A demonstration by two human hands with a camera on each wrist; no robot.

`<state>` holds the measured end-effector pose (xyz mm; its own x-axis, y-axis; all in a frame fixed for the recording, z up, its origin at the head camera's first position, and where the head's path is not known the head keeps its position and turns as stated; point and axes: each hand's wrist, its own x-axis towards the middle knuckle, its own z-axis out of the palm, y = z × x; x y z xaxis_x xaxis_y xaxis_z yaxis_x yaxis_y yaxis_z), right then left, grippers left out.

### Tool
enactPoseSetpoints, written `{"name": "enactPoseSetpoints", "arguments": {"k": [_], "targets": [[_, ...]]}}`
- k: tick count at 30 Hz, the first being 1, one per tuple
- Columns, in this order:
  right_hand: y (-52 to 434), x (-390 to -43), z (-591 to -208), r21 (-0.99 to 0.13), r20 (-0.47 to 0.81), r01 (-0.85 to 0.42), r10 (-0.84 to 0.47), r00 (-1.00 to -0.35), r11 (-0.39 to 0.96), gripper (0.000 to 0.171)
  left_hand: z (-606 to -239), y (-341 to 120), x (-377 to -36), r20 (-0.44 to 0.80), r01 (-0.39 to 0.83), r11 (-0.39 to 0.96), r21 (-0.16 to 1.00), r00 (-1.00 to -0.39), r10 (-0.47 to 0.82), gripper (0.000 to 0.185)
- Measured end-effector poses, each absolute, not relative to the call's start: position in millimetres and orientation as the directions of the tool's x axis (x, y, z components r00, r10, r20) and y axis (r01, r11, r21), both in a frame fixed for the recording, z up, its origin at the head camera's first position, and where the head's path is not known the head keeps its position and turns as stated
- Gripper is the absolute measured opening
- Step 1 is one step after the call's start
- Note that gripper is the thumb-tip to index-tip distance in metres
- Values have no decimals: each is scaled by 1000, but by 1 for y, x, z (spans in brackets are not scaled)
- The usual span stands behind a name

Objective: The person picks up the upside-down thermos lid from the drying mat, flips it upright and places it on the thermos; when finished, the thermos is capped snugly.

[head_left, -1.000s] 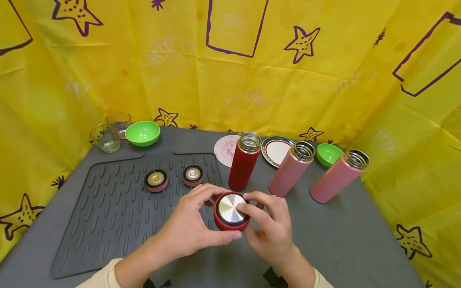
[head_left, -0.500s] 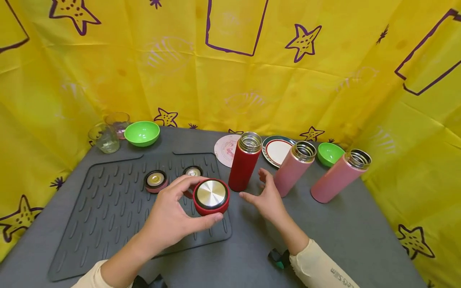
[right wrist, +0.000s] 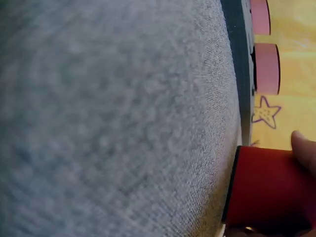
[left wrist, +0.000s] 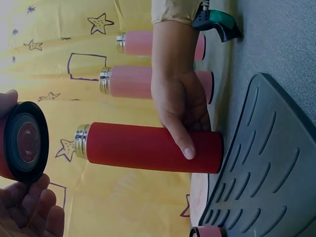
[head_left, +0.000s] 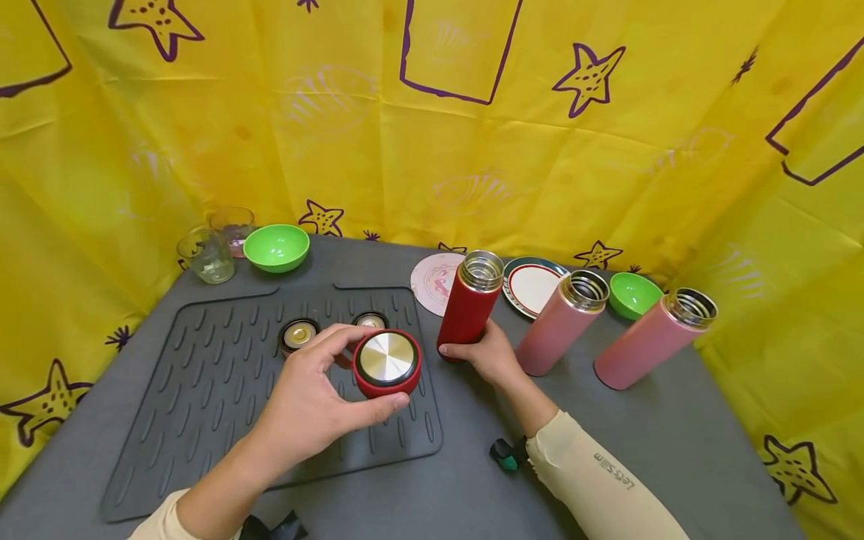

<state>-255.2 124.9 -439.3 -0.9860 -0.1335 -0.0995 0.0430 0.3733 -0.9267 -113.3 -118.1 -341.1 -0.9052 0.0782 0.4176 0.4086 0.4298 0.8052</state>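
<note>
Left hand: gripping the red lid, thumb on its near side, fingers on its far side; the left hand is raised above the table.
Red lid: the red lid is held over the right part of the drying mat, apart from it; bright metal face up, inner face down as the left wrist view shows.
Right hand: the right hand grips the lower part of the red bottle, thumb across its near side; the fingers behind are partly hidden.
Red bottle: the red bottle is upright on the table, uncapped, just beside the mat's right edge.
Lid to bottle mouth: lid lies left of and nearer than the mouth, not touching; bottle's long axis vertical, mouth facing up, lid roughly level.
Nearer hand: right hand is in contact with the bottle; left hand is apart, to its left.
Pink bottles: middle pink bottle and right pink bottle stand uncapped to the right of the red one.
Pink lids: left pink lid and right pink lid lie on the mat, beyond the left hand.
</note>
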Motion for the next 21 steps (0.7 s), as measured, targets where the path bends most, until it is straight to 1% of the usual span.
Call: {"name": "enactPoseSetpoints", "arguments": {"k": [5,9,12,21], "targets": [[126,-254,-439,-906,-113,56,-113,-987,419,64,-341,-116,-116,413,405,443,800,-907,82,62],[130,-246,-438,-887,-115,51,-112,-987,458,63,-340,-114,-118,414,409,439,800,-906,89,60],[136,-235,-436,-880,-104,37,-117,-988,473,61,-339,-111,-119,411,412,426,806,-906,99,59],[150,-190,-438,-895,-54,-23,-161,-985,446,56,-336,-102,-124,414,427,397,812,-902,124,56]]}}
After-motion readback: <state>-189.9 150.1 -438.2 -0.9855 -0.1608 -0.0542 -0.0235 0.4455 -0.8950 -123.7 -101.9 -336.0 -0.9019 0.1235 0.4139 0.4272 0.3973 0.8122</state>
